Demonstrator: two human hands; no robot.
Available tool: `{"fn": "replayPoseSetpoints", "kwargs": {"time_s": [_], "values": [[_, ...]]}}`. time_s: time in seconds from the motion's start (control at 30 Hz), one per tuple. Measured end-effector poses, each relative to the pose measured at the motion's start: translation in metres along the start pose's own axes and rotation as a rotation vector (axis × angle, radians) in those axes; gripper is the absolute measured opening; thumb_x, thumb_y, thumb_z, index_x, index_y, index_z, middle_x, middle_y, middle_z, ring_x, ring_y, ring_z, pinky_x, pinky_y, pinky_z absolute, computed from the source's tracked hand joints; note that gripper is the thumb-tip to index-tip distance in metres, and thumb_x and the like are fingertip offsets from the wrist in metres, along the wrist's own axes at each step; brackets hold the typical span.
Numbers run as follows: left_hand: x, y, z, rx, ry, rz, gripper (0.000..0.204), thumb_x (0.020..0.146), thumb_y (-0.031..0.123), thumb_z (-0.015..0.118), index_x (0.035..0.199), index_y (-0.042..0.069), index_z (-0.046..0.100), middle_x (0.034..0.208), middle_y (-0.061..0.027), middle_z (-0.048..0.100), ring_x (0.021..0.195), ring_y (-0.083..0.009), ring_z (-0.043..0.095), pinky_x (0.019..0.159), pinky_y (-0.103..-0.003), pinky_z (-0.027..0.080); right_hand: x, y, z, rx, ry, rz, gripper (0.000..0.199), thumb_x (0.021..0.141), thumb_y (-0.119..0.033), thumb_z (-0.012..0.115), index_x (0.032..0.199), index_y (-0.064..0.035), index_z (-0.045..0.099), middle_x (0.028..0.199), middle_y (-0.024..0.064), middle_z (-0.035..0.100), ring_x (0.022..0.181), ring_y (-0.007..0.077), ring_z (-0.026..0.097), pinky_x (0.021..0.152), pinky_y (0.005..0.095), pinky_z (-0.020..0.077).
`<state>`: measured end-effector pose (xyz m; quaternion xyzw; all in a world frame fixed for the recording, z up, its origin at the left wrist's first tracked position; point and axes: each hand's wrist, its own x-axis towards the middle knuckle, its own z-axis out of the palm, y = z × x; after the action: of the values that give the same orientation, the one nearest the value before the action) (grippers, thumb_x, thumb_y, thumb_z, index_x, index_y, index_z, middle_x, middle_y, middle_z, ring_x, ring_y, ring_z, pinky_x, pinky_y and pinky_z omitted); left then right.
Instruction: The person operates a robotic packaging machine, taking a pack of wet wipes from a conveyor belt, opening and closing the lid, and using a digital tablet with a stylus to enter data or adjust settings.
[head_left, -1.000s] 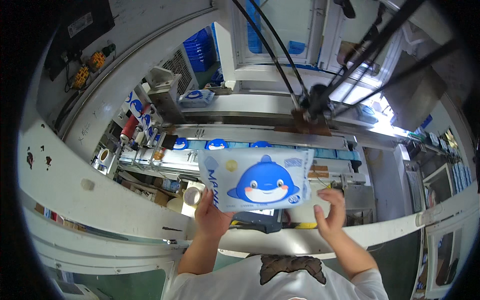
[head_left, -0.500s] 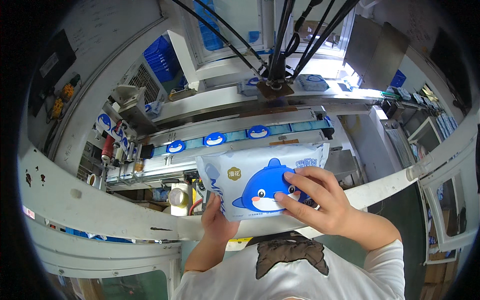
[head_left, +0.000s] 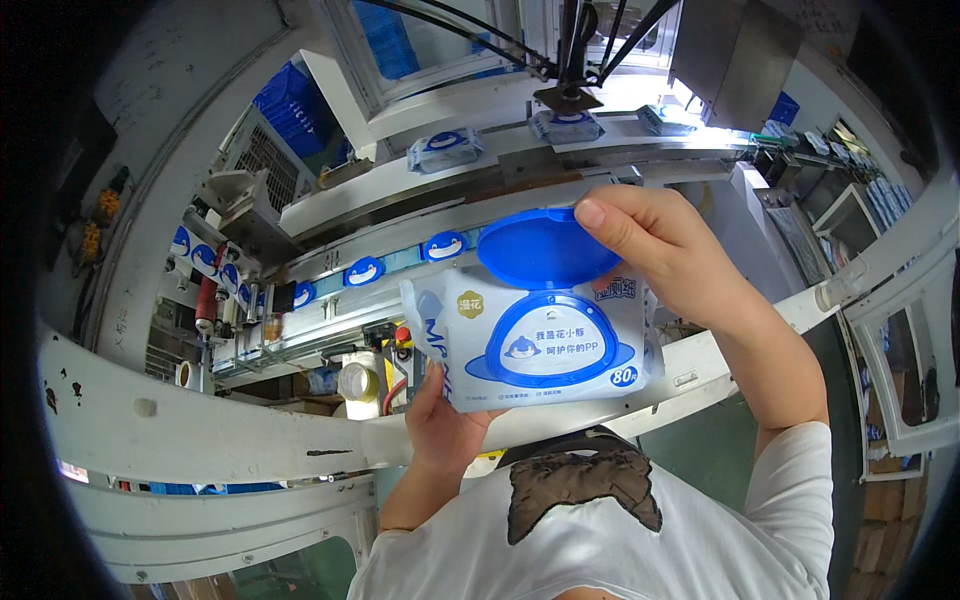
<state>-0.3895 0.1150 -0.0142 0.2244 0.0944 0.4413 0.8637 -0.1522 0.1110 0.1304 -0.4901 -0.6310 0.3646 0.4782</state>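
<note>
In front of me I hold a white pack of wet wipes (head_left: 455, 345) with a blue plastic flip-top lid. My left hand (head_left: 445, 425) grips it from below at its lower left corner, some fingers hidden behind the pack. The blue lid (head_left: 548, 248) stands raised, hinged at the top of its blue frame (head_left: 480, 368). Inside the frame shows a white seal label (head_left: 560, 345) with a small dolphin drawing. My right hand (head_left: 645, 235) pinches the lid's upper right edge, thumb on the near side.
Beyond the pack runs a narrow conveyor carrying dolphin-shaped lids (head_left: 364, 271). Behind it, several packs (head_left: 445, 150) lie on a wider line, under a robot picker (head_left: 568, 98) with dark rods. A white curved machine frame (head_left: 250, 440) crosses in front of me.
My right hand has swung the lid up from the pack, baring the frame and label. Packs and lids have shifted along both lines, and the robot picker has moved.
</note>
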Motion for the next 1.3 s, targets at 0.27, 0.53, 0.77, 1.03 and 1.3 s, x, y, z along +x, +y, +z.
{"fn": "replayPoseSetpoints", "kwargs": {"time_s": [0.27,0.53,0.77,1.03,1.3], "values": [[0.005,0.010,-0.021,-0.015,-0.072,0.087,0.047,0.095,0.032,0.032,0.138,0.012,0.030,0.137,-0.0088,0.041,0.126,-0.0308,0.040,0.098,-0.058,0.033,0.019,0.001,0.011,-0.016,-0.057,-0.036,0.043,0.092,-0.038,0.050,0.088,0.0026,0.062,0.068,0.0045,0.056,0.063,0.0105,0.055,0.057,0.0251,0.0511],[0.049,-0.036,-0.040,0.325,-0.235,0.583,0.087,0.080,0.054,0.060,0.143,0.014,0.015,0.146,-0.0079,0.019,0.133,-0.0265,0.027,0.107,-0.045,0.028,0.052,0.046,0.061,-0.227,-0.024,-0.232,0.029,0.088,-0.031,0.055,0.091,-0.0031,0.063,0.083,0.0107,0.063,0.078,0.0256,0.062,0.070,0.0356,0.0494],[0.112,0.031,-0.066,-0.004,0.377,0.339,0.055,0.087,0.043,0.055,0.129,0.012,0.039,0.125,-0.0100,0.049,0.116,-0.0275,0.047,0.102,-0.047,0.033,0.037,0.116,0.099,-0.680,-0.234,-0.582,0.050,0.073,-0.024,0.068,0.119,-0.0102,0.055,0.129,0.0117,0.048,0.117,0.0311,0.045,0.101,0.0548,0.0247],[0.300,0.150,-0.202,0.094,0.727,0.163,0.051,0.077,0.048,0.066,0.117,0.019,0.054,0.114,-0.0008,0.059,0.107,-0.0208,0.054,0.086,-0.034,0.041,-0.070,0.273,0.070,-0.947,-0.189,0.105,0.054,0.074,-0.039,0.067,0.117,-0.0088,0.054,0.129,0.0178,0.042,0.120,0.0399,0.035,0.097,0.0598,0.0259],[0.475,0.240,-0.344,0.027,0.669,0.101,0.044,0.077,0.056,0.060,0.106,0.023,0.059,0.107,0.0012,0.061,0.091,-0.0209,0.056,0.070,-0.034,0.042,-0.079,0.284,0.075,-0.984,-0.100,0.148,0.041,0.069,-0.024,0.061,0.107,-0.0105,0.059,0.121,0.0154,0.049,0.107,0.0352,0.046,0.089,0.0465,0.0378]]}}
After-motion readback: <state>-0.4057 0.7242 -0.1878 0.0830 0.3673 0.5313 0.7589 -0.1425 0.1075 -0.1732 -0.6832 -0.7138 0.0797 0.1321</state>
